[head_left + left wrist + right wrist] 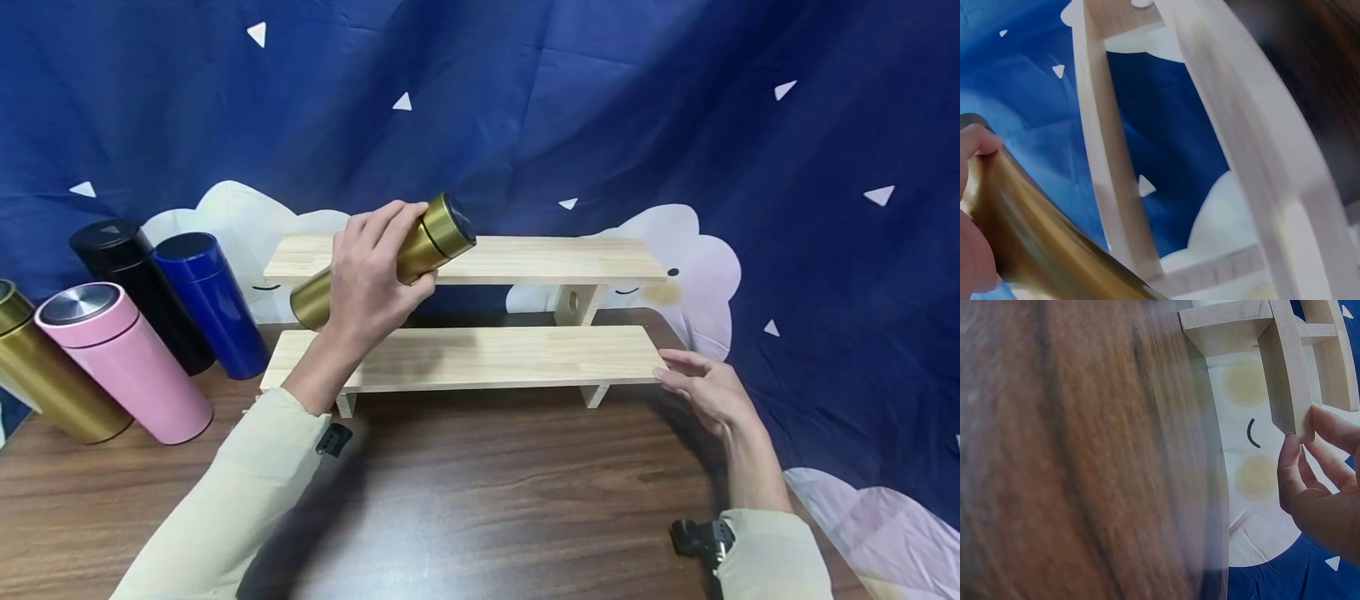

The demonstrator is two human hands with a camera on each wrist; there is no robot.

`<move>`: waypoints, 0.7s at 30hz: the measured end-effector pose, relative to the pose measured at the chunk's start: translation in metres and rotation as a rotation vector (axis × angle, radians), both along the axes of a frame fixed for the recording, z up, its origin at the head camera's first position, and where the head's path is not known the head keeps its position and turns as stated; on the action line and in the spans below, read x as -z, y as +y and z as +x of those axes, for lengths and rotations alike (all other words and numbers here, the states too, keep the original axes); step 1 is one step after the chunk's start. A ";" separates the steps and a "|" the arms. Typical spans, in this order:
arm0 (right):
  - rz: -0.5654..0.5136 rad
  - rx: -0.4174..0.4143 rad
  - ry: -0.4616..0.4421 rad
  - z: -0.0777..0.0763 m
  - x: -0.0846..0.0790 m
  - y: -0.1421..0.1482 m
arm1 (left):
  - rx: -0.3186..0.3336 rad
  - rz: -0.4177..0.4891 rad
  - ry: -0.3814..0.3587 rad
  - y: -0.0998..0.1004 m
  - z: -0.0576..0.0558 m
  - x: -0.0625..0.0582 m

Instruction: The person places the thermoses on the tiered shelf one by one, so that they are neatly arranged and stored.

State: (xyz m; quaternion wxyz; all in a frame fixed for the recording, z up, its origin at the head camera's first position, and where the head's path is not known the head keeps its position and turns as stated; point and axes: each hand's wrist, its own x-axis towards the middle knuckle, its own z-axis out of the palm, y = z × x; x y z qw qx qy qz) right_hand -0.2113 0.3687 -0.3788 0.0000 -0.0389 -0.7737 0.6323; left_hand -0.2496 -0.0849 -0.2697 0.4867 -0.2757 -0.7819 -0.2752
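Note:
My left hand [371,271] grips a gold thermos bottle [422,252] round its body. The bottle leans, its dark-topped lid up to the right, and overlaps the upper board [555,258] of a two-tier wooden shelf in the head view. At the shelf's right end, my right hand [712,392] pinches the corner of the lower board [517,354]. The right wrist view shows the thumb [1290,456] on one side of that board end and fingers on the other. In the left wrist view, the gold bottle [1066,244] hangs beside the shelf frame [1116,187].
On the left of the brown wooden table [480,500] stand a pink bottle [135,375], a black one [157,308], a blue one [217,312] and another gold one [60,383]. A blue curtain [480,150] with white triangles and clouds hangs behind the shelf.

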 end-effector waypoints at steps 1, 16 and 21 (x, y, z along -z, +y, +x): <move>0.001 -0.004 0.003 0.000 0.000 0.000 | 0.004 -0.005 0.005 0.003 -0.001 -0.002; 0.076 -0.010 0.017 -0.001 0.001 -0.003 | 0.047 -0.099 0.029 0.034 -0.010 -0.036; 0.081 -0.003 0.023 0.000 0.000 -0.001 | 0.080 -0.103 -0.001 0.053 -0.013 -0.047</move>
